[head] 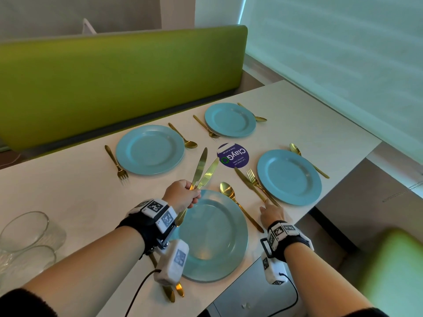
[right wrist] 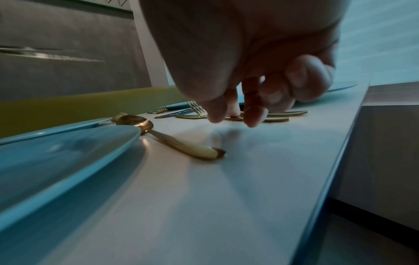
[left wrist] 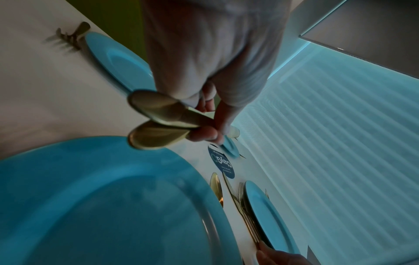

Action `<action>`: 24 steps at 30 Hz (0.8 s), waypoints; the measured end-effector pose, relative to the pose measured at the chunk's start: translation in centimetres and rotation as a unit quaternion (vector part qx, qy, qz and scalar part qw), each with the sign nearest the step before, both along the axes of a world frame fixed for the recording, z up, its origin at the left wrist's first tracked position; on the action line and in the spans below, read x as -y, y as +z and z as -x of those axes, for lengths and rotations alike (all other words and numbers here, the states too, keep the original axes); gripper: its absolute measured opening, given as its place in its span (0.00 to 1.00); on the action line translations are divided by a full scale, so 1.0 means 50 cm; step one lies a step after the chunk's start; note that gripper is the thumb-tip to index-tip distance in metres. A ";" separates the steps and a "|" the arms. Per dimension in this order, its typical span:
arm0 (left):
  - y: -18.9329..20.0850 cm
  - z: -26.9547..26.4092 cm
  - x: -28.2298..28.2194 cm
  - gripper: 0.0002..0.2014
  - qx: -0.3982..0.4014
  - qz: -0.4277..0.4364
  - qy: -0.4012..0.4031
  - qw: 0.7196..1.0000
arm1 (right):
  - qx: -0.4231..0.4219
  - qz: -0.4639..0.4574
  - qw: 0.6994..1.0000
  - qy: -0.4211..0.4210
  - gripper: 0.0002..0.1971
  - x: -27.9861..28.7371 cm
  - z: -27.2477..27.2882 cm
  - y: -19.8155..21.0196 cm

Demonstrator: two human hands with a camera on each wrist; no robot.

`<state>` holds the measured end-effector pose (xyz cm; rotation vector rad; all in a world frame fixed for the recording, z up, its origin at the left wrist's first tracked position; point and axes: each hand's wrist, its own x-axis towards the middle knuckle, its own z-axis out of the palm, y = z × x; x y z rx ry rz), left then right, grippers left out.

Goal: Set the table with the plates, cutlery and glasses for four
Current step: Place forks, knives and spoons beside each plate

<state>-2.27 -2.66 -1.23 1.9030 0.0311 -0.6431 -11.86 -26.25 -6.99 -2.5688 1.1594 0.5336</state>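
Observation:
My left hand [head: 183, 194] grips two gold knives [head: 203, 170] by their handles, blades fanned up and away over the near blue plate [head: 215, 234]; the left wrist view shows both handle ends [left wrist: 156, 123] sticking out of the fist. My right hand [head: 271, 210] reaches with straight fingertips [right wrist: 254, 118] to the handle end of a third knife [head: 247, 181], which lies flat beside a fork [head: 254, 179] left of the right plate [head: 289, 177]. Two more plates [head: 150, 149] [head: 230, 120] stand on the far side, each with a fork and a spoon.
Clear glasses [head: 25, 234] stand at the near left. A spoon [head: 238, 202] lies right of the near plate, and more gold cutlery [head: 174, 294] shows under my left wrist. A purple round sticker [head: 233, 155] marks the table's middle. A green bench [head: 114, 76] lines the far side.

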 end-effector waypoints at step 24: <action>-0.004 0.013 -0.007 0.03 0.001 -0.007 0.003 1.000 | 0.049 0.007 0.999 0.017 0.20 -0.007 0.019 0.027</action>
